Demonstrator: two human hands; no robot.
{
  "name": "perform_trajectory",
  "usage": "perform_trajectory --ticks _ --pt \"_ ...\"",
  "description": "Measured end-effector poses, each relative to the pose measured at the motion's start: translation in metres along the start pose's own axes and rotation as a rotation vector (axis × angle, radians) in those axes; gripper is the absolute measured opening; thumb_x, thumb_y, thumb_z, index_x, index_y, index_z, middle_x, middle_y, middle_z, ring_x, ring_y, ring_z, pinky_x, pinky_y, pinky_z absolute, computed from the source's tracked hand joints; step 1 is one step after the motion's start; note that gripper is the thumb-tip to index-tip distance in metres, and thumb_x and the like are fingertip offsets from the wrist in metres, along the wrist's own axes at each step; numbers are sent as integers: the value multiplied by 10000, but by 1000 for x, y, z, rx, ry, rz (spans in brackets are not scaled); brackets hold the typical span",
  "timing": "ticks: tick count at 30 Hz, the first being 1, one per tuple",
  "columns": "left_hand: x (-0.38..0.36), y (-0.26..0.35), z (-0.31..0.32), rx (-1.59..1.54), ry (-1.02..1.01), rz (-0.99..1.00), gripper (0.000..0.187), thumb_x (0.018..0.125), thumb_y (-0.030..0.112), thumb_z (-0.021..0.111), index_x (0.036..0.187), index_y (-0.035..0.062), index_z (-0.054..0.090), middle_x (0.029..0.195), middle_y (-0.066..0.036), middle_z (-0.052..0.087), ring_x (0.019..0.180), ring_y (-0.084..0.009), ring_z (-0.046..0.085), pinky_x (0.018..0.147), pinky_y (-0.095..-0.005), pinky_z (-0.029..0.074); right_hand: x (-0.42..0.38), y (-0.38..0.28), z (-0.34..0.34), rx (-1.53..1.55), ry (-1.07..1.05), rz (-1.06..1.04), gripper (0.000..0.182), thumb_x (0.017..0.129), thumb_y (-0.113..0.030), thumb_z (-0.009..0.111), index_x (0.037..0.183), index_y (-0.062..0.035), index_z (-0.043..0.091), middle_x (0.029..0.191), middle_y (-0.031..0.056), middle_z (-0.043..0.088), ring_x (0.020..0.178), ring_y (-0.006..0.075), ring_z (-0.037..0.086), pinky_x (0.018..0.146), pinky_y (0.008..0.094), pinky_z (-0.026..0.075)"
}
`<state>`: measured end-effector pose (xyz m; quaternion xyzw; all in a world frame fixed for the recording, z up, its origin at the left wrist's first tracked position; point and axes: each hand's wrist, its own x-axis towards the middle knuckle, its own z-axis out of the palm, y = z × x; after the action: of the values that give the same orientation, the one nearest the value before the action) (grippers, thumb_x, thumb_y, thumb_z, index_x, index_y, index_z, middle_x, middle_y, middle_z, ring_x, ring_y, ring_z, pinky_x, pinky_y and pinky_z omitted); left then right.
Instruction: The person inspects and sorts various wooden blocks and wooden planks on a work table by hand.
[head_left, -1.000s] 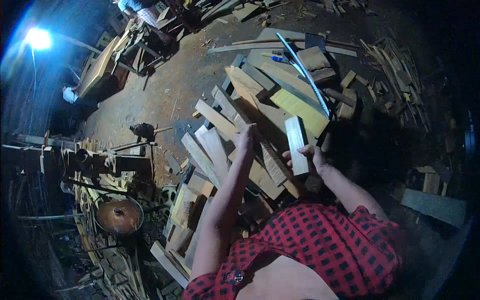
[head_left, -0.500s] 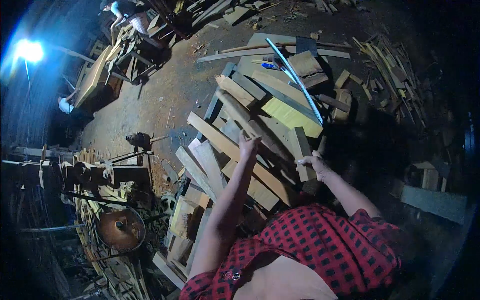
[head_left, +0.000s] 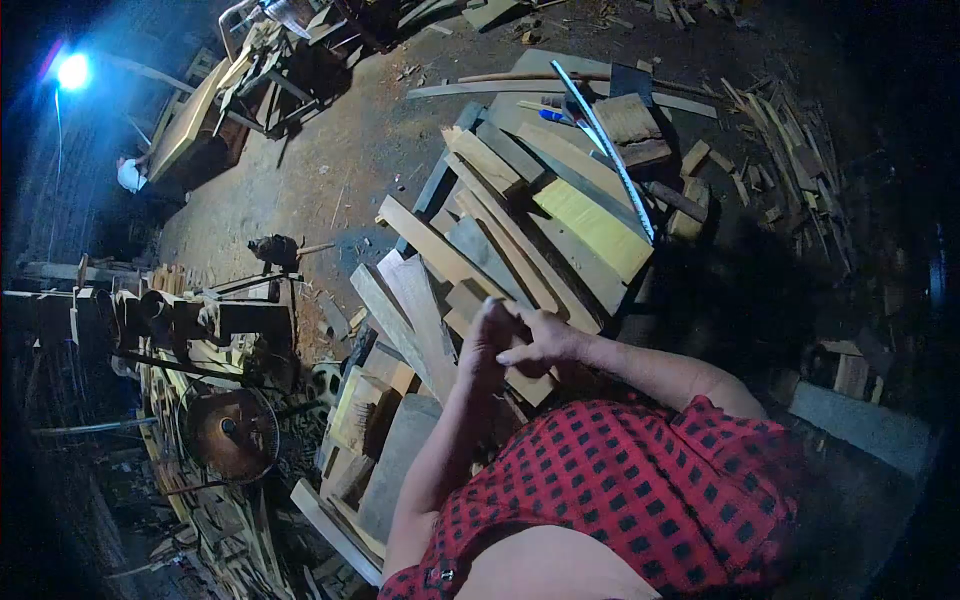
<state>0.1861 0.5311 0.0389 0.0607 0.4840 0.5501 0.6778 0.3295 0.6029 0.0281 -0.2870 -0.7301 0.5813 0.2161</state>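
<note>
Both my hands are close together over the pile of lumber. My right hand is closed on a short wooden block, whose end sticks out past the fingers to the upper left. My left hand is wrapped against the same block from the near side; the hands hide most of it. Beneath them lies a long tan plank, with a pale plank to the left. A yellow-faced board rests farther up on the right.
A long pale metal strip lies across the far boards by a blue object. A round rusty fan-like guard stands at left. Scrap sticks are heaped at right. Another person is at the far left beside a large panel.
My right hand has carried the block leftward to my left hand, and the two now meet on it. My left hand has shifted slightly nearer my body and closed. The view has shifted a little.
</note>
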Motion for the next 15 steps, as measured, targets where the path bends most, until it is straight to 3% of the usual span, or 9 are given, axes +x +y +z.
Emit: perform_trajectory --ticks 3,4,6,7,8,9,10,13,15 --pt "-32 3 0 -104 142 173 517 859 513 586 1120 68 564 1054 -97 616 982 -232 586 887 -382 464 9 -2 -20 181 -279 152 609 767 -439 732 1200 -35 587 913 153 664 888 168 622 776 306 488" --pt "-38 3 -14 -164 159 146 545 839 530 603 1111 61 553 1037 -102 611 957 -260 586 865 -414 474 10 8 -31 -28 -90 75 589 749 -411 746 1175 -33 594 887 126 660 821 177 625 747 305 492" --pt "-53 7 -34 -279 269 84 640 780 579 643 1103 40 519 988 -124 603 919 -331 590 804 -503 494 20 20 -63 6 72 238 619 714 -374 754 1203 -44 566 986 155 622 919 250 598 844 362 473" --pt "-55 3 -57 -463 144 39 630 771 571 653 1093 44 524 958 -128 609 903 -336 602 804 -520 496 26 52 -71 -304 244 215 669 694 -356 754 1248 -64 520 1095 177 557 1016 306 536 905 414 431" --pt "-67 5 -60 -447 230 72 628 771 569 651 1088 41 530 952 -128 613 897 -337 604 806 -522 492 32 83 -79 -614 413 183 726 673 -337 753 1293 -84 474 1204 200 492 1113 362 474 967 467 389" --pt "-77 8 -62 -429 314 106 625 771 568 650 1083 39 536 946 -129 617 891 -338 606 808 -525 489 38 80 -101 -665 231 380 894 653 -341 757 1394 -93 324 1373 238 296 1265 457 265 1040 546 279" --pt "-82 6 -74 -500 260 112 619 770 565 650 1069 33 543 937 -128 619 873 -337 609 819 -530 480 40 117 -106 -784 277 343 999 646 -357 776 1430 -71 229 1420 258 215 1306 490 184 1057 574 238" --pt "-101 -5 -98 -575 347 145 617 776 566 642 1058 27 543 944 -133 621 889 -334 606 840 -537 469 38 125 -113 -941 339 414 992 635 -369 798 1417 -92 255 1349 225 303 1273 419 270 1045 509 294" --pt "-114 -9 -109 -591 324 159 594 782 554 641 1038 27 542 950 -135 619 902 -340 597 857 -558 453 41 129 -107 -988 346 401 1026 638 -354 802 1430 -92 205 1368 229 280 1284 421 261 1041 518 298"
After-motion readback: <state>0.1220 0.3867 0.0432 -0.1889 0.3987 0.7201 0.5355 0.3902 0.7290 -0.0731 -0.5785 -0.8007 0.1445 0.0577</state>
